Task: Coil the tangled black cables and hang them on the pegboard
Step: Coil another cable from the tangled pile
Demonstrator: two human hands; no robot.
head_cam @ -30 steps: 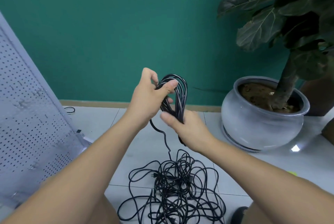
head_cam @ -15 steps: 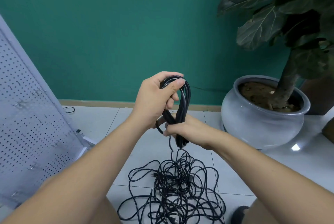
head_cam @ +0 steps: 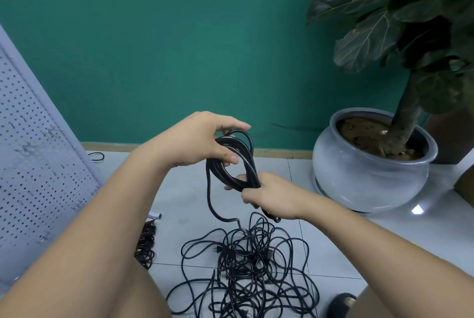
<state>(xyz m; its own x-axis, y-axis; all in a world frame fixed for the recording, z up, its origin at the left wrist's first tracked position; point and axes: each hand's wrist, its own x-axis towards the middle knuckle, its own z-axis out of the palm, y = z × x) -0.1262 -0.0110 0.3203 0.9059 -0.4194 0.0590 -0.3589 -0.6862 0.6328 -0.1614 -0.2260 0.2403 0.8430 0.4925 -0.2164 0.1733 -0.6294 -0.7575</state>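
Note:
I hold a coil of black cable in the air in front of me. My left hand grips the top of the coil, thumb pressed on its loops. My right hand grips the coil's lower end, fingers curled round the strands. One loose strand hangs from the coil down to a tangled heap of black cables on the tiled floor below. The grey pegboard leans at the left, with small hooks on it.
A large grey pot with a broad-leaved plant stands at the right against the green wall. A second bundle of dark cable lies by the pegboard's foot. My knees frame the heap at the bottom.
My hands have turned the coil and lowered it slightly. The left thumb has shifted onto the loops' front, and the right hand has closed round the lower end.

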